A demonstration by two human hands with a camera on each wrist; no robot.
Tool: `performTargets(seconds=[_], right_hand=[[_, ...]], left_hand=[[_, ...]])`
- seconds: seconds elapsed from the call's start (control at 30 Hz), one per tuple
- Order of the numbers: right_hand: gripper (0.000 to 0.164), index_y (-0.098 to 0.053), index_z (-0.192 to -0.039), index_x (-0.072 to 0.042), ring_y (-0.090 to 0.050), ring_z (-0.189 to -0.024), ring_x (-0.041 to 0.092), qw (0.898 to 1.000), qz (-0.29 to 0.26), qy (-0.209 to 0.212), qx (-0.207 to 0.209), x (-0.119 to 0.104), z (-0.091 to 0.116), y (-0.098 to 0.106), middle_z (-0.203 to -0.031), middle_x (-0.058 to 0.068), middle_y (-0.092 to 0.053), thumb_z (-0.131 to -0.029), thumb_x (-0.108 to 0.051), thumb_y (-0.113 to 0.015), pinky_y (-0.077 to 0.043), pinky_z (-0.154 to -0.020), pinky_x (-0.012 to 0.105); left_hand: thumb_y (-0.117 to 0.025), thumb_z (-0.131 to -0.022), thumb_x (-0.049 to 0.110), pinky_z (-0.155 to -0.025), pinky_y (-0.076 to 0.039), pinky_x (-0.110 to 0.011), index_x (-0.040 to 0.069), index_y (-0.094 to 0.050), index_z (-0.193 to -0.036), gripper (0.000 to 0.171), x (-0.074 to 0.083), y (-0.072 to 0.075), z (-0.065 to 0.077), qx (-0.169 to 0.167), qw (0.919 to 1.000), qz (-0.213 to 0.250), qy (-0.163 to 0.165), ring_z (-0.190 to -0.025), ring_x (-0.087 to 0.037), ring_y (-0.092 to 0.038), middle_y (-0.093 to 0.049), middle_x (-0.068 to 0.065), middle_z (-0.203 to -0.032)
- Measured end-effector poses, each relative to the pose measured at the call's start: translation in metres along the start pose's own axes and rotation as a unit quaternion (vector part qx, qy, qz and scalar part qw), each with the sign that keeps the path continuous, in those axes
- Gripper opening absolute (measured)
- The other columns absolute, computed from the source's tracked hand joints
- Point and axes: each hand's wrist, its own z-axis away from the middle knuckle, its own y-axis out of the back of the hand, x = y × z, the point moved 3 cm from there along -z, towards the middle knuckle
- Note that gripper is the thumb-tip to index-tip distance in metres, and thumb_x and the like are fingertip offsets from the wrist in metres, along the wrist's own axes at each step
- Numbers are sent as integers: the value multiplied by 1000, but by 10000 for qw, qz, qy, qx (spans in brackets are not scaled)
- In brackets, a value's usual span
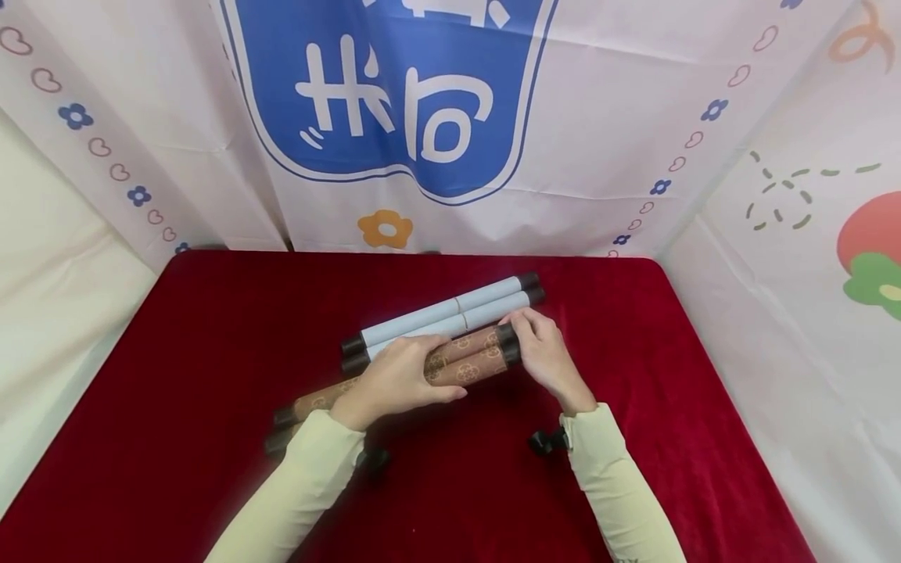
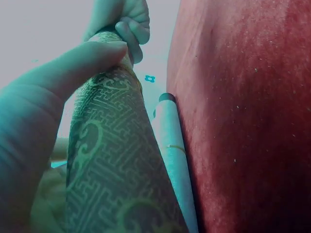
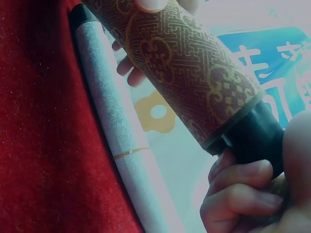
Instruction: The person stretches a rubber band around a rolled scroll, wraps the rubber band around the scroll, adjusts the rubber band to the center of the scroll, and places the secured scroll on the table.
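Note:
Two brown brocade scrolls [image 1: 468,369] with black ends lie side by side, slanting up to the right. My left hand [image 1: 397,379] grips them near the middle from above, its thumb along the near side. My right hand [image 1: 545,352] holds their right end. In the right wrist view, its fingers curl round a black end [image 3: 255,136]. Gold patterning covers the brown scroll [image 2: 109,141] in the left wrist view, where my thumb presses it. Just behind lie two pale blue scrolls [image 1: 436,317], each tied with a thin cord.
A red velvet cloth [image 1: 633,469] covers the table. White printed curtains [image 1: 598,117] stand behind it and along both sides. Small black devices [image 1: 542,442] sit at both wrists.

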Motion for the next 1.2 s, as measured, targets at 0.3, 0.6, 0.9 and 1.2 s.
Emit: performTargets(seconds=[0.3, 0.6, 0.9, 1.2], right_hand=[[34, -73, -103, -13, -56, -88, 22, 10000, 24, 0, 84, 1, 0, -4, -97, 11, -69, -113, -28, -44, -46, -76, 34], [34, -75, -103, -11, -56, -92, 22, 9997, 15, 16, 224, 3, -3, 4, -100, 12, -70, -112, -28, -46, -46, -79, 33], [40, -77, -110, -9, -59, -103, 20, 9999, -66, 24, 134, 8, -1, 3, -113, 11, -73, -113, -31, -44, -48, -89, 32], [36, -76, -105, -9, -57, -96, 21, 9998, -75, 77, 173, 7, -4, 6, -105, 12, -71, -112, -28, -46, -47, -83, 32]], left_hand=[[-87, -77, 61, -70, -52, -28, 19, -68, -123, 65, 3, -6, -6, -80, 9996, 268, 12, -77, -7, -61, -68, 10, -90], [-91, -74, 55, -74, -53, -31, 15, -71, -126, 69, -15, 5, 14, -61, 9997, 66, 235, -84, -8, -63, -72, 7, -97], [-87, -79, 60, -76, -55, -31, 12, -67, -133, 75, -4, -7, -1, -83, 9998, 190, -33, -83, -9, -64, -71, 5, -98], [-89, -78, 55, -78, -54, -33, 14, -70, -129, 68, -17, 3, 16, -66, 10000, -13, 59, -86, -9, -64, -73, 6, -100]])
